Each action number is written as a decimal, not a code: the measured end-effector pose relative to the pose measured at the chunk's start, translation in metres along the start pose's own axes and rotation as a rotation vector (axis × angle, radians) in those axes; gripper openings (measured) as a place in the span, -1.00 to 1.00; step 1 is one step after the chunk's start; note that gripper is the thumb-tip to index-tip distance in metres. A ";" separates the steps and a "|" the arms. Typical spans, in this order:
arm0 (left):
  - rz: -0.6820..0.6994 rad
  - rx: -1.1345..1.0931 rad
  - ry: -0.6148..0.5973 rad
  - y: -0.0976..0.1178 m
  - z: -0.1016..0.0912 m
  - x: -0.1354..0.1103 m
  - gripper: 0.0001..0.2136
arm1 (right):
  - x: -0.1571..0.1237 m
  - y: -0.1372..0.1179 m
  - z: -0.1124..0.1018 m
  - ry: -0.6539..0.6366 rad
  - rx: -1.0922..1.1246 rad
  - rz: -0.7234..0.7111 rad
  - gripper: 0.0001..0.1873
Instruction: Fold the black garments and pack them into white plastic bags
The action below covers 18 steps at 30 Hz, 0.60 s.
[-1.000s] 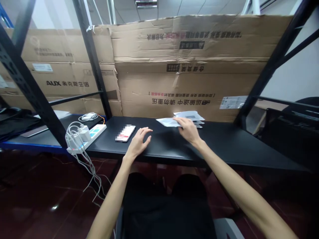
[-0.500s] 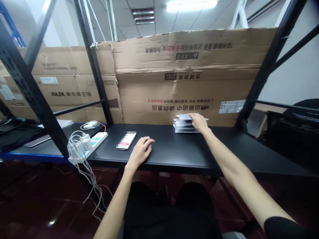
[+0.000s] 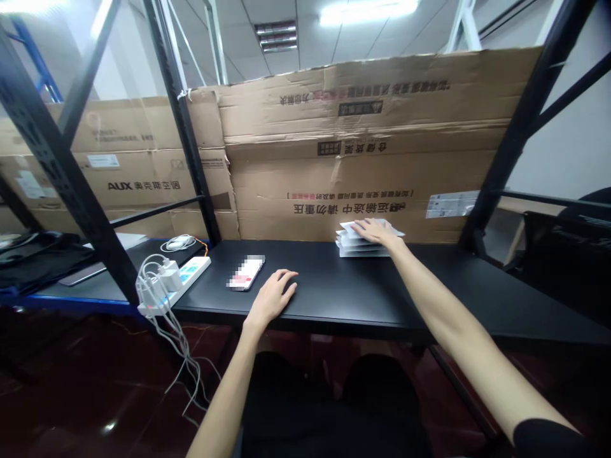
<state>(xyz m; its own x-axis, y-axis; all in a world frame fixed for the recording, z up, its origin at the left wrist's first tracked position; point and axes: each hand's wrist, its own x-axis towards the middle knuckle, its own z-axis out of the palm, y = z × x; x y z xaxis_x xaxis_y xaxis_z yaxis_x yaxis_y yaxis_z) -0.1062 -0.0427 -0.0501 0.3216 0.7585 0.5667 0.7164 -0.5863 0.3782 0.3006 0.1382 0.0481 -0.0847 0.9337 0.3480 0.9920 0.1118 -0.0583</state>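
Note:
At the back of the black tabletop lies a stack of white, flat paper-like pieces, with uneven layers and loose edges. My right hand lies flat across its top, fingers stretched out, and hides part of the upper layer. I cannot make out exactly what the pieces are. My left hand rests near the table's front edge, fingers lightly bent and apart, holding nothing. Just left of it lies a phone, its screen partly blurred out.
A white power strip with plugged-in chargers sits at the left, its cables hanging over the edge. A cardboard sheet stands behind the table. Black rack posts rise at both sides. A coiled white cable lies farther left.
My right hand has shifted slightly left and flattened on the stack, its fingers now stretched over the top. The left hand has stayed about where it was. The view has shifted slightly.

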 end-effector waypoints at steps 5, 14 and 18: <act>-0.018 0.015 -0.012 -0.003 0.002 -0.001 -0.70 | -0.005 -0.007 0.024 -0.002 0.007 0.024 -0.29; -0.049 0.065 -0.002 -0.018 0.016 -0.002 -0.72 | -0.015 -0.013 0.036 0.051 -0.026 0.007 -0.34; -0.068 0.061 -0.030 -0.013 0.012 -0.001 -0.71 | -0.020 -0.021 0.027 0.096 -0.045 0.012 -0.28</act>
<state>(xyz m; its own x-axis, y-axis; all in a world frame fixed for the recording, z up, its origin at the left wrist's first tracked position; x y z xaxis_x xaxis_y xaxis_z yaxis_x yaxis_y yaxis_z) -0.1086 -0.0321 -0.0639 0.2889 0.8047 0.5186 0.7730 -0.5156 0.3695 0.2790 0.1261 0.0168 -0.0655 0.8979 0.4354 0.9963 0.0831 -0.0216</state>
